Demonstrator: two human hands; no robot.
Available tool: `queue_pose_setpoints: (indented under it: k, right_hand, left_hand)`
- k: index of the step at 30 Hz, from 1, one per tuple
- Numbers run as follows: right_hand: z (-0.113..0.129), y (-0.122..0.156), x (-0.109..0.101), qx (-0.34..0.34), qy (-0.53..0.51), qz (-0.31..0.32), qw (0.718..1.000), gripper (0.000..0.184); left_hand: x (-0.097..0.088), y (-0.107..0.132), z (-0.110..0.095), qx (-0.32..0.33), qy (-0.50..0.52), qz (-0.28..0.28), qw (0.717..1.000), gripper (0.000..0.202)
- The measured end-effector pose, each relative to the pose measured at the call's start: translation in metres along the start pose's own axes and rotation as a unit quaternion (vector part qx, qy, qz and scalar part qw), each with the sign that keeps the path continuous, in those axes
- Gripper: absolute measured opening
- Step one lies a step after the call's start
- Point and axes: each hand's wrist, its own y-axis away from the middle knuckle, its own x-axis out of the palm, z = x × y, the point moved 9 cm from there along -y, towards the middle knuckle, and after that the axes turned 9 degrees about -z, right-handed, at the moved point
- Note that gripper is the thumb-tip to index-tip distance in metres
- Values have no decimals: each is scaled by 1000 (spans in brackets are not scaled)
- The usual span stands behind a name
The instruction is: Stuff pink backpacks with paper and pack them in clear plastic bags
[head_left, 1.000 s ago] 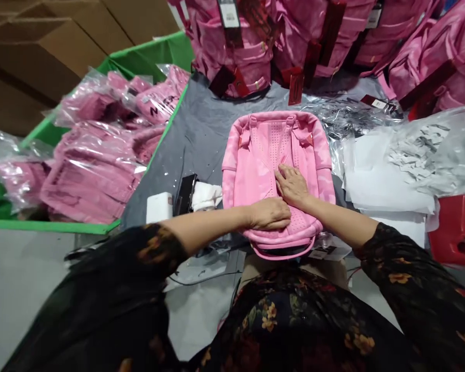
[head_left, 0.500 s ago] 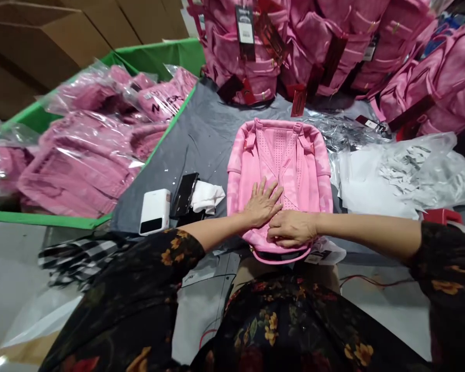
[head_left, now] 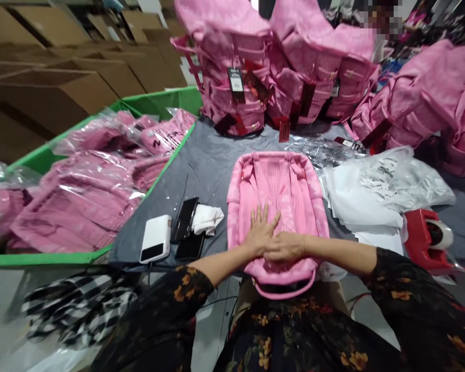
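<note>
A pink backpack (head_left: 290, 191) lies flat on the grey table, back panel and straps facing up, its carry handle hanging over the near edge. My left hand (head_left: 260, 231) rests on the lower part of the panel, fingers spread and flat. My right hand (head_left: 285, 247) lies across the base of my left hand, fingers flat and pointing left, pressing on the bag. Neither hand holds anything.
A green bin (head_left: 46, 155) of bagged pink backpacks stands at the left. Tagged pink backpacks (head_left: 256, 77) are piled along the back. A white power bank (head_left: 156, 238), black phones (head_left: 186, 219) and a white cloth (head_left: 207, 217) lie left of the bag. Plastic bags (head_left: 395, 181) and a red tape dispenser (head_left: 426, 240) lie right.
My left hand moved up the panel and spread flat. My right hand slid back toward the near end and now lies over the left hand's base. The view tilted upward.
</note>
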Motion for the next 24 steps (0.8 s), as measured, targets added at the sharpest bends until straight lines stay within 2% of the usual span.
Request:
queue_pose_setpoints:
  k: [1,2,3,4,5,7,8,9,10,11,13,14,16,17,19,21,22,24]
  right_hand:
    - [-3,5,-10,0,12,-27,1000,23]
    - [-15,10,-22,31,29,-60,997,26]
    - [-40,17,-35,100,55,-96,989,31]
    - [-72,29,-49,205,86,-129,966,37]
    - [-107,45,-61,328,117,-150,925,44]
    - [-161,83,-70,537,153,-140,818,54]
    - [-177,97,-68,601,156,-116,775,57]
    - [-187,104,-63,639,152,-89,749,60]
    - [-192,107,-58,657,146,-67,737,62]
    - [-195,107,-54,659,139,-51,737,63]
    - [-198,102,-52,642,122,-35,756,63]
    - [-200,102,-55,629,107,-30,769,62]
    - [-209,108,-67,607,63,-28,792,55]
    - [-216,118,-79,608,51,-39,791,50]
    - [-234,151,-111,641,65,-83,761,40]
    - [-248,191,-134,685,100,-111,713,36]
    - [-252,209,-136,703,106,-107,695,33]
    - [-252,238,-124,726,87,-74,678,25]
  left_hand:
    - [4,14,-9,12,6,17,1000,88]
    - [6,28,-17,27,12,25,999,90]
    - [6,40,-23,41,16,29,999,90]
    - [3,49,-27,54,18,32,998,89]
    - [-1,53,-28,64,19,35,997,88]
    - [-18,43,-20,65,18,40,997,83]
    - [-28,29,-13,58,15,38,997,79]
    - [-40,11,-5,47,7,26,999,76]
    - [-52,-10,3,33,-8,4,999,74]
    - [-62,-31,10,19,-28,-23,999,73]
    - [-71,-66,20,-7,-68,-66,996,75]
    - [-69,-78,23,-17,-77,-71,994,77]
    - [-51,-90,27,-28,-72,-51,996,81]
    - [-42,-91,28,-30,-65,-41,997,82]
    - [-28,-89,31,-29,-54,-29,998,81]
    - [-23,-85,34,-25,-47,-37,998,81]
    - [-23,-84,35,-21,-44,-44,998,80]
    - [-26,-84,36,-14,-40,-63,997,78]
